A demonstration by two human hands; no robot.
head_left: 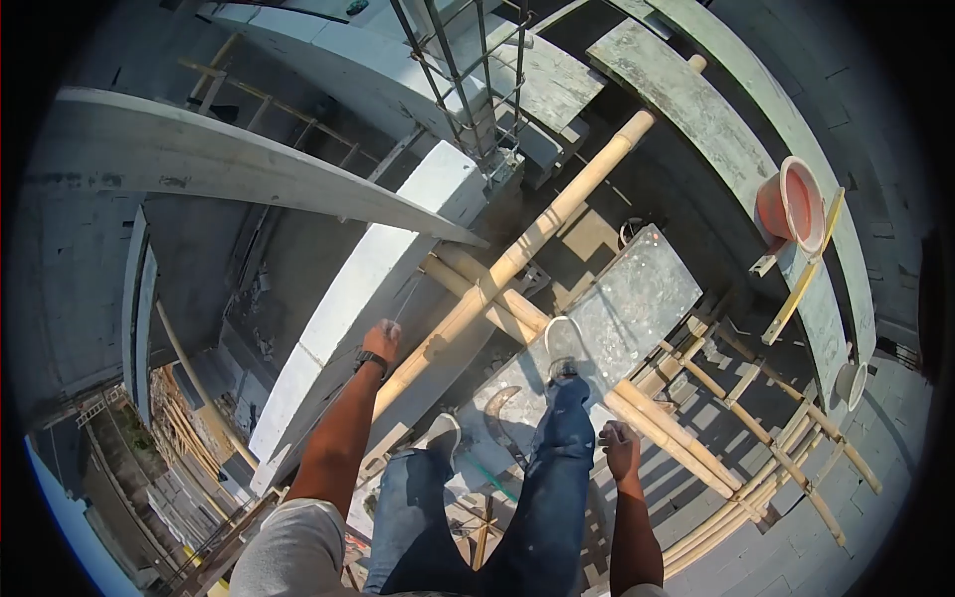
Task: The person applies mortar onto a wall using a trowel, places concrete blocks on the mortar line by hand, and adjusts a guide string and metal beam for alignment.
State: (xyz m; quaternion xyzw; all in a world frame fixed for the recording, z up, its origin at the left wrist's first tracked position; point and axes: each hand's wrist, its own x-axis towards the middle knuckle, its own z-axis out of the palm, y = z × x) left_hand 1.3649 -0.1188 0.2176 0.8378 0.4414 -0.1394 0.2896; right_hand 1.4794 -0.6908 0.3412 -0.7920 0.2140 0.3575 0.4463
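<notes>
My left hand (381, 341), with a dark watch at the wrist, is beside the white block wall (328, 308) and near a bamboo pole (468, 308). Its fingers are curled in and no object shows in them; whether it touches the wall I cannot tell. Low on the right, my right hand (621, 453) hangs next to my thigh, fingers curled, with nothing visible in it. Crossing bamboo poles (676, 433) lie close to that hand. One shoe (565, 343) stands on a spattered grey board (637, 298), the other further back. A curved blade-like thing (502, 423) lies between my legs.
Steel rebar (458, 75) rises from a column at the top. A reddish bucket (793, 206) and a yellow level-like bar (808, 274) sit on raised planks (686, 95) to the right. Bamboo scaffolding (766, 428) and deep gaps surround the board. A long grey beam (249, 164) crosses at left.
</notes>
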